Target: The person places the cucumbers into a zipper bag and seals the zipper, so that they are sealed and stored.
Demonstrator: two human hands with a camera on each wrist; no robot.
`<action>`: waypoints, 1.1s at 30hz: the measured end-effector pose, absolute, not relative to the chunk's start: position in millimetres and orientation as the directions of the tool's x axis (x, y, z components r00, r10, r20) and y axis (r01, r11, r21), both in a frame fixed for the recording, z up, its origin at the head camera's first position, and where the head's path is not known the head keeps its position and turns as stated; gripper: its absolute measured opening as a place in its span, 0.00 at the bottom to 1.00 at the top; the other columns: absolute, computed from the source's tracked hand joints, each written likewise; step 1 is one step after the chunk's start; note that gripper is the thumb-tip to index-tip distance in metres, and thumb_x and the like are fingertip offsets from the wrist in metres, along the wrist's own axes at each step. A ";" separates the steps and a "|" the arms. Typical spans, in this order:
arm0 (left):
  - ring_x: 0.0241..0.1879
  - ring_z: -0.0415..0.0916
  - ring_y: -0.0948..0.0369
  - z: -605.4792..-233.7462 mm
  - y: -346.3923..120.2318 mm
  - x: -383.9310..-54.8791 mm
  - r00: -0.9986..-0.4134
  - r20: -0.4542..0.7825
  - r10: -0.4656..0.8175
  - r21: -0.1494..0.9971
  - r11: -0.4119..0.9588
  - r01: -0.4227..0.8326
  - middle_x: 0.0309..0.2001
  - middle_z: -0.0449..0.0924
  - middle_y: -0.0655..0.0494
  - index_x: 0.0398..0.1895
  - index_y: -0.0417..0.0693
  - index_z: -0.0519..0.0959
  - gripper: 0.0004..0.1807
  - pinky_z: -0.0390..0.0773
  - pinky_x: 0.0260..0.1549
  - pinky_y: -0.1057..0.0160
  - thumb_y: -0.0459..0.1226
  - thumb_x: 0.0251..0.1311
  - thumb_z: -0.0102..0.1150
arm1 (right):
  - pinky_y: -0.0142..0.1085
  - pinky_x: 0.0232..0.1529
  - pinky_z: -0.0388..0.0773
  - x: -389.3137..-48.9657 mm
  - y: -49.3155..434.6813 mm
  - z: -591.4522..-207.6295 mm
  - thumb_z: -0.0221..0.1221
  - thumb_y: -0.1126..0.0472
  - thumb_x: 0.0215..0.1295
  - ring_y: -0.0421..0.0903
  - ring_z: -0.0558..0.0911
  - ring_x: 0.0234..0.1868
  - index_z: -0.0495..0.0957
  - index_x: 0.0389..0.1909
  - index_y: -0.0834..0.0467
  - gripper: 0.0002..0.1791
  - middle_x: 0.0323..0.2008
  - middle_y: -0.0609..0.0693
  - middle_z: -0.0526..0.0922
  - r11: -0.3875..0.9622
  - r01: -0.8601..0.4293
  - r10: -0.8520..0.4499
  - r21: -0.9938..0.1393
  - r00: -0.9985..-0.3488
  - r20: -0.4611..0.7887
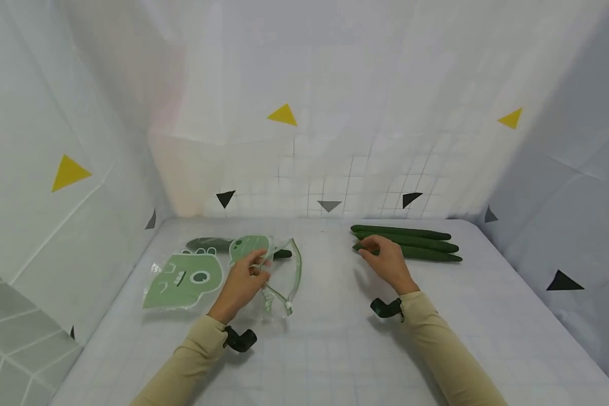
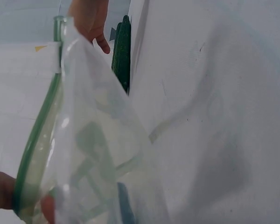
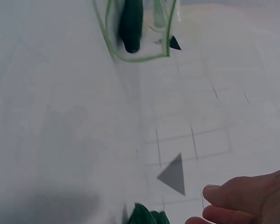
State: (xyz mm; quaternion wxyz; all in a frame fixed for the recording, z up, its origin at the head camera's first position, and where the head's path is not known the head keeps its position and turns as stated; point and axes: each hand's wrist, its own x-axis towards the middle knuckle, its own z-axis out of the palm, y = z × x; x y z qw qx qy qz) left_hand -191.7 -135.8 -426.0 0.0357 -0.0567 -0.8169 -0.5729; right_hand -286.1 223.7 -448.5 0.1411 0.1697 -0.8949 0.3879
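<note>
A clear zip bag printed with a green cartoon dinosaur is held by its mouth in my left hand, thumb and fingers pinching the edge. The green zip rim gapes into a loop. Inside it lies a cucumber, whose dark tip sticks out toward the opening. My right hand, fingers loosely bent, hovers at the left ends of three cucumbers lying side by side. In the right wrist view its fingers stand apart from the cucumber tips.
A white sheet covers the table. White walls close in the back and both sides, marked with yellow triangles and black triangles. A black wrist camera sits on the left wrist, another camera on the right.
</note>
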 end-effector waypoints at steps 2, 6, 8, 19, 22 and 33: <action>0.40 0.78 0.53 -426.0 -136.3 -190.6 -0.991 0.124 0.051 0.931 0.339 0.134 0.57 0.76 0.42 0.77 0.41 0.67 0.33 0.82 0.41 0.43 0.27 0.68 0.58 | 0.56 0.47 0.79 -287.7 231.0 -446.7 0.66 0.61 0.72 0.61 0.82 0.51 0.82 0.55 0.67 0.16 0.48 0.62 0.85 0.654 -0.397 -0.189 -0.644 -0.910 0.369; 0.40 0.77 0.54 -423.6 -135.5 -190.4 -0.990 0.136 0.045 0.927 0.347 0.143 0.57 0.76 0.43 0.77 0.41 0.68 0.33 0.82 0.38 0.48 0.27 0.67 0.59 | 0.58 0.48 0.78 -291.5 247.5 -442.9 0.65 0.60 0.74 0.63 0.81 0.52 0.83 0.54 0.66 0.15 0.48 0.63 0.85 0.679 -0.376 -0.180 -0.630 -0.918 0.355; 0.40 0.77 0.54 -423.2 -135.1 -190.5 -0.990 0.138 0.042 0.925 0.351 0.143 0.56 0.76 0.44 0.76 0.41 0.68 0.33 0.82 0.37 0.51 0.27 0.67 0.59 | 0.59 0.48 0.77 -292.5 256.1 -441.5 0.64 0.60 0.74 0.64 0.81 0.52 0.83 0.54 0.66 0.15 0.49 0.64 0.85 0.695 -0.361 -0.169 -0.622 -0.923 0.347; 0.39 0.76 0.56 -429.9 -134.9 -188.9 -0.991 0.126 0.051 0.923 0.361 0.136 0.56 0.79 0.45 0.77 0.41 0.67 0.33 0.82 0.35 0.54 0.28 0.68 0.59 | 0.62 0.49 0.77 -293.5 302.0 -448.8 0.63 0.60 0.75 0.65 0.81 0.53 0.85 0.53 0.65 0.14 0.49 0.65 0.86 0.742 -0.274 -0.053 -0.612 -0.934 0.354; 0.39 0.77 0.56 -428.3 -135.4 -190.4 -0.989 0.139 0.044 0.918 0.369 0.146 0.56 0.79 0.46 0.77 0.42 0.68 0.33 0.80 0.33 0.58 0.28 0.68 0.60 | 0.61 0.48 0.77 -297.6 311.3 -450.1 0.63 0.60 0.75 0.65 0.82 0.52 0.85 0.52 0.65 0.13 0.47 0.64 0.87 0.734 -0.278 -0.022 -0.619 -0.921 0.388; 0.40 0.77 0.55 -429.2 -136.4 -192.6 -0.990 0.126 0.061 0.926 0.350 0.140 0.58 0.79 0.45 0.78 0.44 0.66 0.33 0.81 0.37 0.47 0.30 0.70 0.58 | 0.65 0.51 0.74 -298.4 338.3 -450.8 0.62 0.65 0.73 0.70 0.79 0.54 0.83 0.55 0.69 0.15 0.52 0.70 0.83 0.794 -0.180 0.030 -0.581 -0.942 0.333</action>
